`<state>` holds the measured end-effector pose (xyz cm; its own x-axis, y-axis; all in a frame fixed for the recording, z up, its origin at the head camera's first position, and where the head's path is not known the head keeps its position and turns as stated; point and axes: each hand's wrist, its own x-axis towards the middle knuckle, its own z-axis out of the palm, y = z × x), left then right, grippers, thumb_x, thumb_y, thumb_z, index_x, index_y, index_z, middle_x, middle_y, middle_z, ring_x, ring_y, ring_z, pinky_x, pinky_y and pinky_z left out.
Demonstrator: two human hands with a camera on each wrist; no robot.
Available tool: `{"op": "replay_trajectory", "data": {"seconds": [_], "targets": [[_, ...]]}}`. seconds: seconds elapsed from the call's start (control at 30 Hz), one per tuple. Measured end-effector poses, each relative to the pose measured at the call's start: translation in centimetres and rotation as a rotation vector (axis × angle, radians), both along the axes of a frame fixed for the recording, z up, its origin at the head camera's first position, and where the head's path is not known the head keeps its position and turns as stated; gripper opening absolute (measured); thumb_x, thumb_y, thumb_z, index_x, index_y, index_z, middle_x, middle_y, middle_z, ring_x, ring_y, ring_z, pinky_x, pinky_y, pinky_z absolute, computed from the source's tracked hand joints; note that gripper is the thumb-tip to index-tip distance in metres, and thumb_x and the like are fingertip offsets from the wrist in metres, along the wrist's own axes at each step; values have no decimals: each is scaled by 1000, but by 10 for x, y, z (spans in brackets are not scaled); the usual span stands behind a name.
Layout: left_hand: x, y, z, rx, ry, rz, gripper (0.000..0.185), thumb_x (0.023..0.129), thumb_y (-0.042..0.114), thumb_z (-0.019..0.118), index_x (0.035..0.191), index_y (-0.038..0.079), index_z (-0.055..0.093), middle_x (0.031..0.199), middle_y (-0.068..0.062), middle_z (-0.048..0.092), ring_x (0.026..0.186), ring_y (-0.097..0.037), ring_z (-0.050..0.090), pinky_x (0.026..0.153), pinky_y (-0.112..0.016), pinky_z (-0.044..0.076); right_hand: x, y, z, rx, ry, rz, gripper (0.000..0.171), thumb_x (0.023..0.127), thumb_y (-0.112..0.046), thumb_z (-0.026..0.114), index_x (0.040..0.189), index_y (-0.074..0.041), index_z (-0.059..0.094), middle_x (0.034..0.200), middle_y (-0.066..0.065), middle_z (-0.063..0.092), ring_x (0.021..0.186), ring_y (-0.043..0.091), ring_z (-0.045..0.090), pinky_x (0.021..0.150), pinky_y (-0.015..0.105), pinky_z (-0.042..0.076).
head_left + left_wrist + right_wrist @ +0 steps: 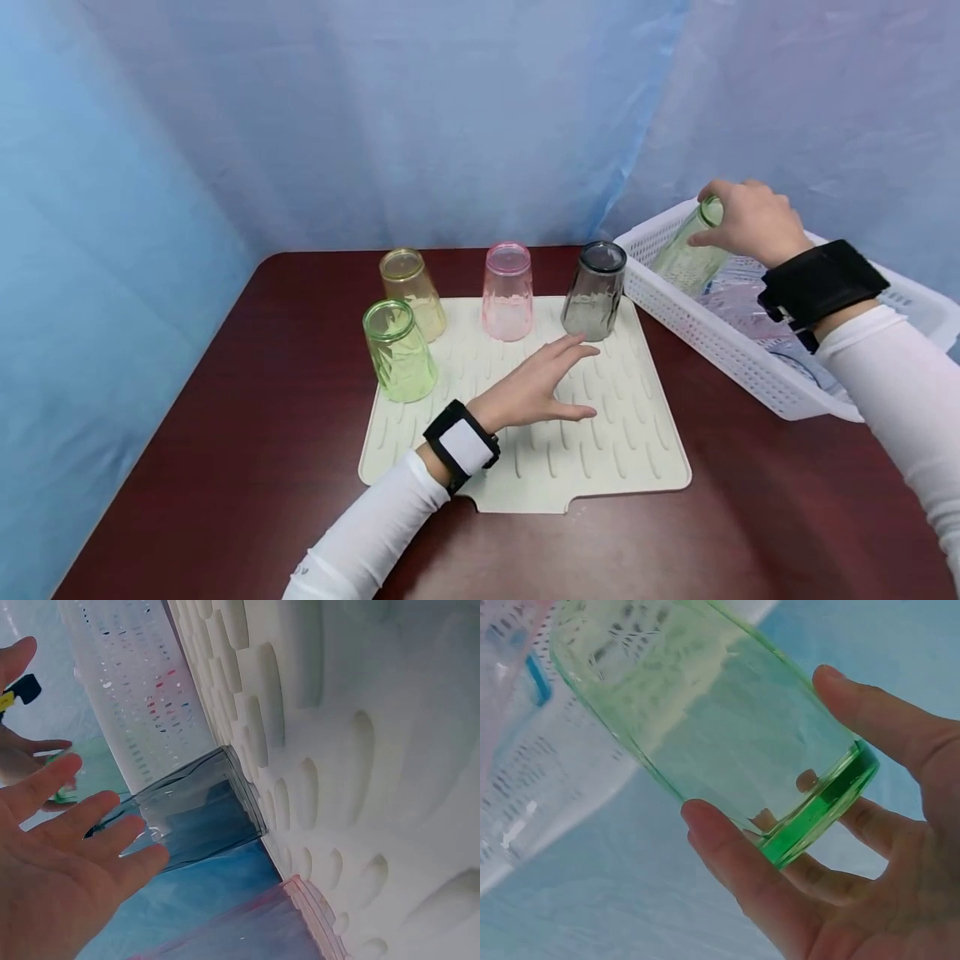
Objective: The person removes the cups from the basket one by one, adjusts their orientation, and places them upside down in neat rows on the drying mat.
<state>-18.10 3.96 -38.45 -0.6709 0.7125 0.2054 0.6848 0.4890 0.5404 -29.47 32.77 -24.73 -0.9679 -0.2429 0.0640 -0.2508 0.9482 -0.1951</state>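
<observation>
My right hand point(753, 221) grips a green glass point(686, 254) by its thick base, over the far left end of the white basket point(720, 337). In the right wrist view, thumb and fingers close round the base of that glass point(705, 727), whose body slants away from the palm. My left hand point(536, 383) hovers with fingers spread above the cream drying mat point(615, 450), holding nothing. Just beyond its fingertips a grey glass point(594, 292) stands upside down on the mat. In the left wrist view the grey glass point(191, 814) lies past the fingers.
Upside down on the mat stand a pink glass point(507, 292), a yellow glass point(414, 292) and another green glass point(401, 350). More clear, pinkish and bluish glassware point(750, 304) lies in the basket. A dark wooden table point(247, 433) carries everything, with blue cloth point(420, 125) behind.
</observation>
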Motion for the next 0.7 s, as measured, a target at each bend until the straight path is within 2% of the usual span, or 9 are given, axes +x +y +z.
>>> {"op": "replay_trajectory", "data": {"seconds": [0.3, 0.4, 0.57, 0.7], "targets": [[-12, 1, 0, 82, 0, 46, 74, 84, 26, 77, 143, 2, 39, 150, -19, 33, 139, -27, 30, 110, -33, 27, 30, -15, 37, 5, 101, 82, 58, 87, -21, 72, 133, 3, 46, 121, 37, 45, 108, 53, 39, 85, 69, 29], [-12, 1, 0, 74, -5, 49, 72, 84, 25, 77, 143, 2, 40, 149, -18, 34, 138, -26, 32, 109, -31, 29, 40, -20, 46, 1, 114, 103, 57, 87, -22, 72, 133, 1, 47, 124, 36, 44, 110, 54, 38, 85, 70, 27], [-7, -4, -1, 35, -36, 56, 71, 86, 27, 75, 143, 3, 41, 148, -16, 37, 137, -24, 34, 109, -30, 29, 53, -31, 52, 17, 93, 139, 58, 87, -26, 73, 134, -2, 48, 126, 35, 43, 112, 53, 39, 83, 70, 29], [-3, -18, 3, 36, -44, 111, 68, 86, 27, 74, 142, 4, 42, 147, -15, 38, 137, -24, 34, 108, -34, 31, 61, -43, 52, 34, 81, 179, 59, 86, -27, 74, 135, -5, 48, 127, 33, 44, 109, 51, 42, 82, 68, 31]]}}
